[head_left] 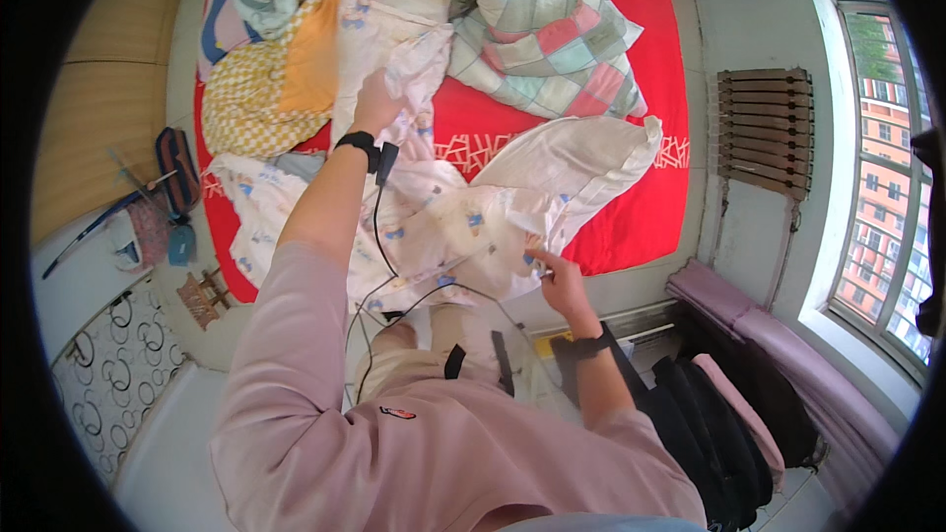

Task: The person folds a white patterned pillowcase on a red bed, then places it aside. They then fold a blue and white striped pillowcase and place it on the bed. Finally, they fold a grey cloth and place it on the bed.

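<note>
A pale bed cloth (434, 222) with small blue and orange prints lies bunched and spread over the near part of the bed, its front edge hanging toward my legs. My left hand (377, 106), arm stretched far forward, is closed on a fold of this cloth near the bed's middle; its fingertips are partly hidden. Lower right, my right hand (564, 288) pinches the cloth's near right edge between thumb and fingers. Beside it, a plain whitish fabric piece (581, 163) lies puffed up against the printed cloth.
The bed has a red sheet (650, 207). Checked pillows (552, 30) lie at the far right, a yellow checked quilt (246, 99) at the far left. A black cable (379, 222) runs from my left wrist. Dark bags (705, 443) stand lower right, below the window (882, 177).
</note>
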`<state>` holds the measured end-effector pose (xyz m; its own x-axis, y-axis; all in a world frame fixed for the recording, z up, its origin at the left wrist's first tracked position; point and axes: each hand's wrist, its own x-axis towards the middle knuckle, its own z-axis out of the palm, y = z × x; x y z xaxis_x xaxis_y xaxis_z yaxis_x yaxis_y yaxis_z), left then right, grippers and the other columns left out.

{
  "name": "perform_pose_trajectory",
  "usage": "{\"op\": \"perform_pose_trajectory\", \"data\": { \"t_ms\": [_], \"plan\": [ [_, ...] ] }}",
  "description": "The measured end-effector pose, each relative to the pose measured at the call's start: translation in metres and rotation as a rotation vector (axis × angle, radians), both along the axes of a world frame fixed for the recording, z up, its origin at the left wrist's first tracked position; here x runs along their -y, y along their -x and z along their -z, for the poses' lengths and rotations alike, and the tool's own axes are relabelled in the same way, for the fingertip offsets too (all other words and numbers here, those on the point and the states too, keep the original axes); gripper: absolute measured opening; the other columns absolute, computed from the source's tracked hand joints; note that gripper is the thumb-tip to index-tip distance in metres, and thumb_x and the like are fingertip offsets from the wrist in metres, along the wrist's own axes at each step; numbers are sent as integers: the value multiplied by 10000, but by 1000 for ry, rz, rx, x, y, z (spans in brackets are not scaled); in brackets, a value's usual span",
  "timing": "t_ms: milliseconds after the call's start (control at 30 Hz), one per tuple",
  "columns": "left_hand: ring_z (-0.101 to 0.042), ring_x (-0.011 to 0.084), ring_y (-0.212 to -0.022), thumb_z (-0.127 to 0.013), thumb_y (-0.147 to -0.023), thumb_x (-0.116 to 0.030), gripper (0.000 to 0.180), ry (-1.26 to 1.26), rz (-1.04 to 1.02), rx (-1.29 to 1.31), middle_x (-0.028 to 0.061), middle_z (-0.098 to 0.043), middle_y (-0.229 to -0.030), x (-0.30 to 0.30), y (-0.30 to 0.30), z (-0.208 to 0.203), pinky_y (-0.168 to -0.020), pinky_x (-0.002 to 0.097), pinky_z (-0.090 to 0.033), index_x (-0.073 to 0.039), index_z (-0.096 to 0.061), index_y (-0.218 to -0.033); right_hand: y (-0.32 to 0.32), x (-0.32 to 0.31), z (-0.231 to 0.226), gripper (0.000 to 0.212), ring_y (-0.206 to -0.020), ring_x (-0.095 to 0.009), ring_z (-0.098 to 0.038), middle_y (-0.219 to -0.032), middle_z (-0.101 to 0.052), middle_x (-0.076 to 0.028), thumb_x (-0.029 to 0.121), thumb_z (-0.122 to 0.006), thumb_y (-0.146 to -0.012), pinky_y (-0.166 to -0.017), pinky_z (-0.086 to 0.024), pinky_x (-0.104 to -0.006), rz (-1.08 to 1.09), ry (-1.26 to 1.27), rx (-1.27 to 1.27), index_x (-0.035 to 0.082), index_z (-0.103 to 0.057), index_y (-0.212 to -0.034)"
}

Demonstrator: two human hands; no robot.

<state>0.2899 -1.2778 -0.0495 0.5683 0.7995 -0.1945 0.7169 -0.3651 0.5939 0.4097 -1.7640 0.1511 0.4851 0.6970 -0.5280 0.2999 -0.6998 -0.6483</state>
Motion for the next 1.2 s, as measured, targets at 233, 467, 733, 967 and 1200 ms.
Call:
{"op": "perform_pose_trajectory", "data": {
  "t_ms": [233,467,733,967,1200],
  "plan": [
    [-638,373,-1309,-655,-896,-286,511,198,-34,-483,131,-725,-1340,-16,-25,50,-1154,734,-320,-163,-666,-1391,-22,24,38,432,-858,-348,-747,-960,-760,-189,-121,-604,-787,-782,-577,-377,157,11,53,81,-793,-1118],
    [-721,339,-907,-632,-977,-158,219,-207,-433,368,181,-754,-986,-112,169,8,-817,450,-565,-10,-693,-1125,-32,-6,53,427,-1310,-355,-608,-1512,-567,-168,-122,-722,-720,-1000,-540,-421,170,-137,178,127,-824,-1051],
    [-738,317,-1054,-723,-955,-264,389,-581,-963,-35,173,-774,-1108,-230,386,-121,-962,423,-562,5,-671,-1231,-55,-47,52,375,-1148,-314,-693,-1133,-760,-118,-130,-667,-800,-976,-547,-378,167,-291,259,52,-770,-1112],
    [-649,396,-1203,-783,-864,-102,346,-458,193,134,175,-685,-1280,-96,94,-44,-1065,436,-517,-62,-688,-1195,-47,-61,54,280,-913,-214,-728,-968,-748,-135,-86,-621,-890,-830,-546,-319,293,-221,79,25,-749,-1112],
    [-382,374,-1538,-761,-825,-112,743,-428,379,-243,138,-453,-1625,-94,-84,14,-1172,597,-398,-184,-518,-1523,-33,-43,53,221,-844,-199,-716,-902,-731,-118,-40,-738,-832,-739,-551,-339,194,-132,3,20,-700,-1041]
  ]
}}
